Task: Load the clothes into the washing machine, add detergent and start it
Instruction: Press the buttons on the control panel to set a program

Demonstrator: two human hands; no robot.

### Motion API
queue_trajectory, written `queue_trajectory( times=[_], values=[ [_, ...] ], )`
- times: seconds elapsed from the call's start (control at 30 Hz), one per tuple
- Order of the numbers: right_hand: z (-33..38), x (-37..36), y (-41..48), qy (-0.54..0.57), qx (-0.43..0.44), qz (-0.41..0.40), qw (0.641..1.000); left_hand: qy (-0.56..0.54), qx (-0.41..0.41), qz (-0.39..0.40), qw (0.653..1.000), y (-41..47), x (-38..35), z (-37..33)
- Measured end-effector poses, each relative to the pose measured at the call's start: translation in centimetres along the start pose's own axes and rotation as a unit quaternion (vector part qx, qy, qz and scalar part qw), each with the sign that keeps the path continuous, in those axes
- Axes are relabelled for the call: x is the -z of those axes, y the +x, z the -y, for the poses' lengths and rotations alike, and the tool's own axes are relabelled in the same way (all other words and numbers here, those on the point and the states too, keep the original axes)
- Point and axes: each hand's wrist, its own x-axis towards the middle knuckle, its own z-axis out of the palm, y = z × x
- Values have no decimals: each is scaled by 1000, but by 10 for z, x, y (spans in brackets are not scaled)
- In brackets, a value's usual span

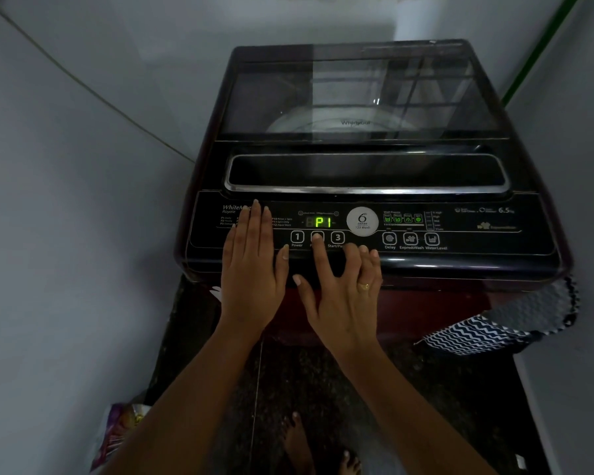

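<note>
A dark top-loading washing machine [367, 173] stands in a corner with its glass lid [357, 97] shut. Its control panel [460, 231] is lit and the green display [323, 222] reads P1. My left hand [254, 265] lies flat on the panel's left part, fingers straight. My right hand [340, 286] stretches its index finger onto the middle button [318, 237], between the Power button [297, 237] and the Start/Pause button [337, 237]; its other fingers are loosely bent. The drum's contents do not show through the lid's reflections.
Grey walls close in on the left and right. A colourful packet [117, 437] lies on the floor at the lower left. A black-and-white zigzag cloth [494, 323] hangs beside the machine's right front. My bare feet [323, 450] stand on the dark speckled floor [426, 389].
</note>
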Motion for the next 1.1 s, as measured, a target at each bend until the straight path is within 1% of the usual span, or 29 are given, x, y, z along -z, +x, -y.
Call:
queue_trajectory(
  times=[0.4,0.77,1.1],
  values=[
    [2,2,2,32,-22,-12,999,1,1,2,1000,-1,-1,1],
    [-15,5,-1,47,21,11,999,5,-4,-3,1000,-1,-1,1],
    [-14,7,-2,43,5,-13,999,9,-4,-1,1000,-2,0,1]
  ],
)
